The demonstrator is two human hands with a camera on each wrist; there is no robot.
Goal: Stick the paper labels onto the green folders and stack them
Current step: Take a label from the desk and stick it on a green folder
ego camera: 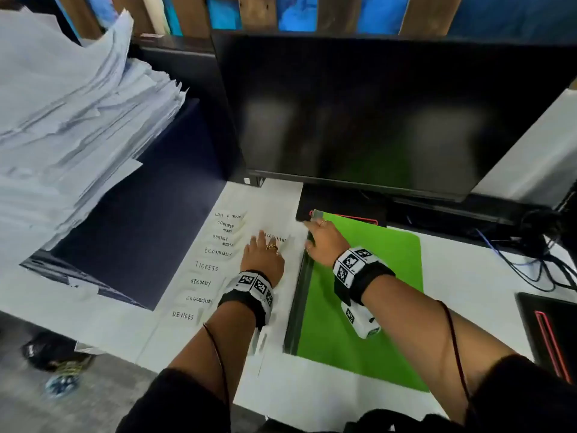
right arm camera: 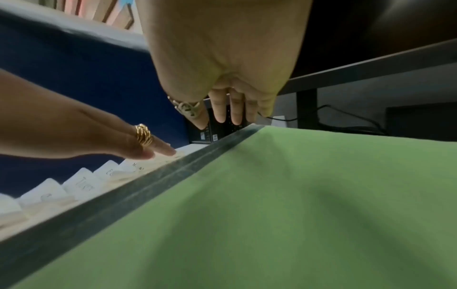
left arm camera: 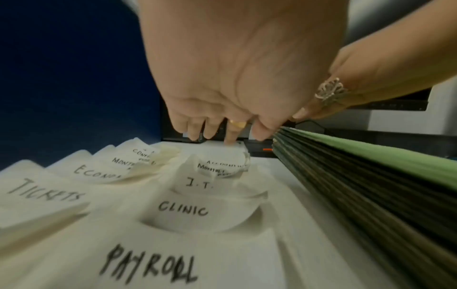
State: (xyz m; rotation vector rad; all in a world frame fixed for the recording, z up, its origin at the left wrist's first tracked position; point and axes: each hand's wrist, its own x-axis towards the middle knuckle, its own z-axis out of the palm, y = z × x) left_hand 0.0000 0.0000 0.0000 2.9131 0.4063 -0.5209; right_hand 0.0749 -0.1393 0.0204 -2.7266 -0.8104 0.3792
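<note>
A stack of green folders [ego camera: 359, 292] lies on the white desk, its dark layered edge [left arm camera: 346, 176] facing left. Beside it, a white sheet [ego camera: 274, 354] carries several handwritten paper labels [ego camera: 215, 267], among them TICKETS, CLINIC [left arm camera: 183, 210] and PAYROLL. My left hand [ego camera: 263, 245] lies on the sheet with straight fingers [left arm camera: 230, 136] touching the curled ACCOUNTING label [left arm camera: 225, 163]. My right hand [ego camera: 312, 232] hovers over the stack's far left corner, its fingers [right arm camera: 230, 111] extended and holding nothing. The top folder [right arm camera: 296, 195] shows no label.
A dark monitor [ego camera: 374, 114] stands just behind the hands. A tall pile of loose papers [ego camera: 62, 120] rests on a dark blue board [ego camera: 150, 214] at the left. Cables [ego camera: 530, 260] and a black device with red trim [ego camera: 549, 332] sit at the right.
</note>
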